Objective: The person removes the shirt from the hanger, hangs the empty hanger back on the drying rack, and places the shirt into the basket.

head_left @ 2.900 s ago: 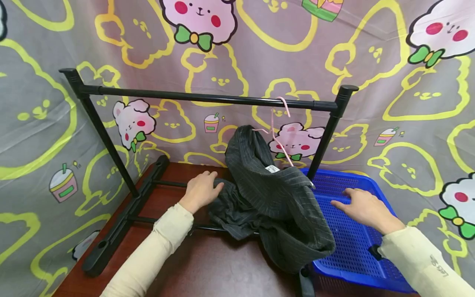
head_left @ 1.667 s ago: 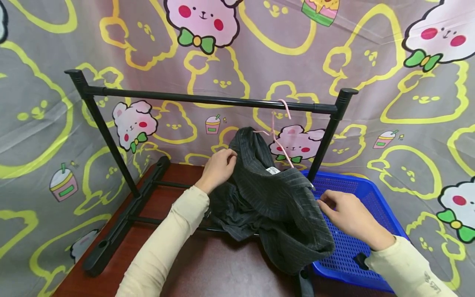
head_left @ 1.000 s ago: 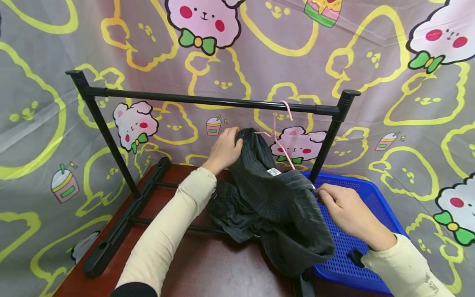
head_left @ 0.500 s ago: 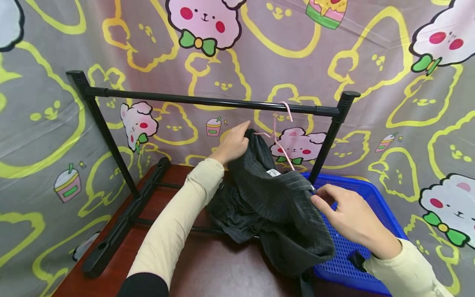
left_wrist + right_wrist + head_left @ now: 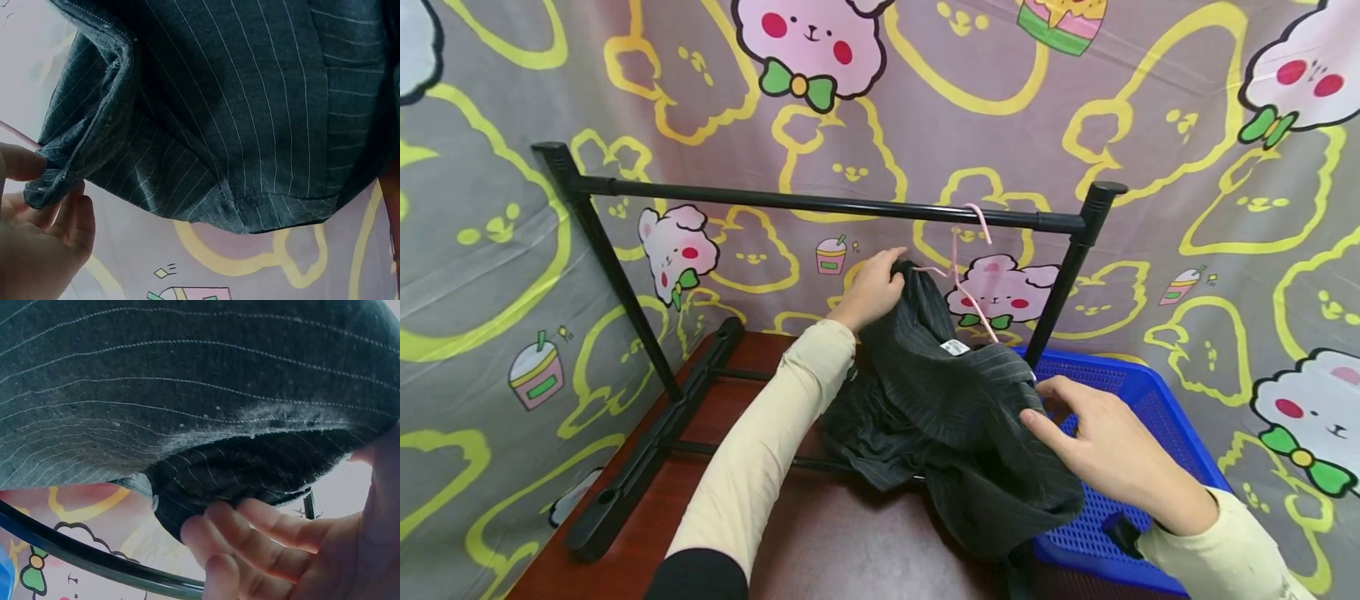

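Note:
A dark pinstriped garment (image 5: 955, 408) hangs askew from a pink hanger (image 5: 983, 225) hooked over the rack's top bar. Inside its gaping waist a white label (image 5: 955, 347) shows, and the lower part lies bunched over the rack's base bars. My left hand (image 5: 872, 290) pinches the garment's upper left corner by the hanger's left end; the left wrist view has the cloth edge between thumb and fingers. At the garment's right edge, my right hand (image 5: 1112, 437) holds the cloth, thumb on the near side and fingers behind. Much of the hanger's lower part is hidden by the fabric.
The black clothes rack (image 5: 812, 200) stands on a reddish-brown table (image 5: 827, 542). A blue perforated basket (image 5: 1183, 429) sits at the right, partly under the garment and my right arm. Patterned cloth (image 5: 715, 83) encloses the back and sides.
My left hand has moved up and right from beside the garment to its upper corner and pinches it. My right hand has come left from over the basket onto the garment's right edge.

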